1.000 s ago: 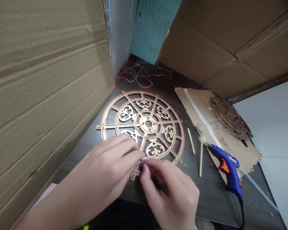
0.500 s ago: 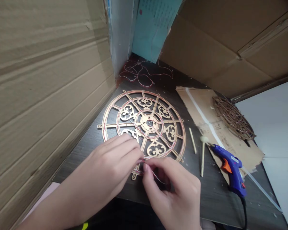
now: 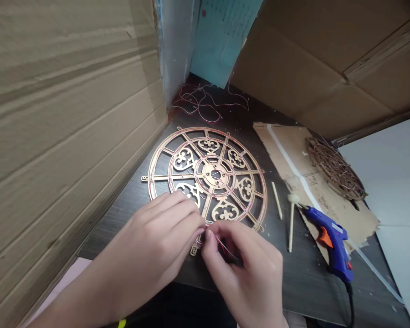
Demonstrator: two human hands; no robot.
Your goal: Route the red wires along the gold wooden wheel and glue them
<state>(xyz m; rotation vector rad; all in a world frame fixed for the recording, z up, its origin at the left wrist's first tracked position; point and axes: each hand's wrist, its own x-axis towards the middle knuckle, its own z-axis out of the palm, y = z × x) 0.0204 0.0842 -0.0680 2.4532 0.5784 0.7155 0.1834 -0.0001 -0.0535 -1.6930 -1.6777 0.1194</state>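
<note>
A round, gold-coloured openwork wheel frame (image 3: 215, 181) with spokes and scroll ornaments lies flat on the dark table. Thin red and white wires run along its rings. Over its near edge, my left hand (image 3: 167, 232) pinches with thumb and fingers where the wires meet the rim. My right hand (image 3: 246, 269) is closed beside it, thumb against index finger, on the thin wire (image 3: 223, 246), which trails under the palm. The two hands' fingertips nearly touch. They hide the near rim and the exact point of grip.
To the right lie a blue glue gun (image 3: 330, 241), a small wooden mallet (image 3: 291, 223) and a short stick (image 3: 276, 200). A second, darker wheel (image 3: 336, 168) rests on a cardboard sheet (image 3: 280, 155). Loose wires (image 3: 205, 105) tangle at the back. A cardboard wall (image 3: 89, 136) stands at left.
The view has shifted slightly, moving the table things a little to the right. My right fingertips have edged closer to my left, and more red and white wire shows under the right hand.
</note>
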